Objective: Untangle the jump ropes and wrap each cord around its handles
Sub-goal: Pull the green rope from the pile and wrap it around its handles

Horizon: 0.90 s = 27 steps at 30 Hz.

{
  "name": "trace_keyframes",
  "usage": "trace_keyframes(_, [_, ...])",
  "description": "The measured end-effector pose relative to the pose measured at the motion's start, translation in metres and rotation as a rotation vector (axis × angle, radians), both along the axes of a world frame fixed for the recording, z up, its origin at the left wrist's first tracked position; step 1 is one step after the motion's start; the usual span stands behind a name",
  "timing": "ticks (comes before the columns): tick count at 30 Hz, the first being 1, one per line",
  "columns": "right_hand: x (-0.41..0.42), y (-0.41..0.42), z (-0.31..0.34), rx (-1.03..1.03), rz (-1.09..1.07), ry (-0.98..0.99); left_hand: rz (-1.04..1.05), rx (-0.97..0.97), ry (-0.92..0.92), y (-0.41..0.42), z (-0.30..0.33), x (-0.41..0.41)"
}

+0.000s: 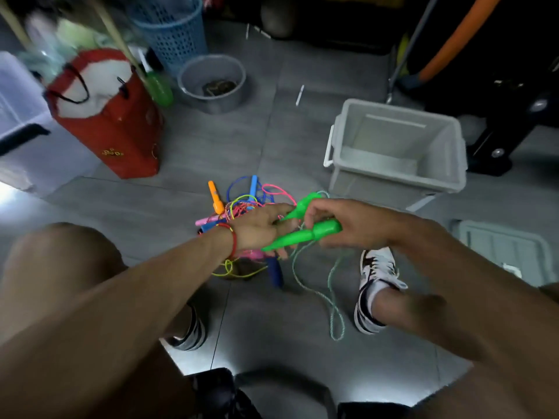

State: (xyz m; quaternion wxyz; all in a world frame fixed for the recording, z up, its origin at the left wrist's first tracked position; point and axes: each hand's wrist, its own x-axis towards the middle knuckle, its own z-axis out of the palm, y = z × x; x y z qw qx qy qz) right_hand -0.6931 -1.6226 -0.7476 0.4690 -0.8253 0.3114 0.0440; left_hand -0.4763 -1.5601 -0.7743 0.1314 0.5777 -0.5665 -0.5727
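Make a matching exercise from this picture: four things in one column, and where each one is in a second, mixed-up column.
Things
1. green handles
2. red bag
3. white bin
4. rope tangle

Places
A. on the floor at far right, beyond the right hand
B. held in both hands
C. on the floor at far left
D. on the floor, partly behind the left hand

Pairs: 1-B, 2-C, 3-A, 4-D
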Motion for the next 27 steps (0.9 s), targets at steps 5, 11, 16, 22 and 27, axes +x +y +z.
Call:
trace_keyframes(5, [-0.009,0.007,0.058,-0.41,-0.261,-0.03,0.041,0.013,0.28,0.019,0.046,-0.005])
trace_keyframes(11, [-0.011,0.01,0.069,-0.241,-0.29,-0.226,0.054,0.05,0.491,0.03,0.079,0.008])
trace_keyframes(16, [0.021,0.011,0.061,-0.174,-0.436,-0.301,0.036,0.024,0.547,0.033,0.081,0.011])
trace_keyframes(22, [0.017,-0.006,0.063,-0.006,-0.438,-0.33,0.128,0.126,0.522,0.033,0.072,0.013])
trace_keyframes(27, [0.021,-0.014,0.057,-0.112,-0.388,-0.29,0.01,0.249,0.413,0.033,0.073,0.021])
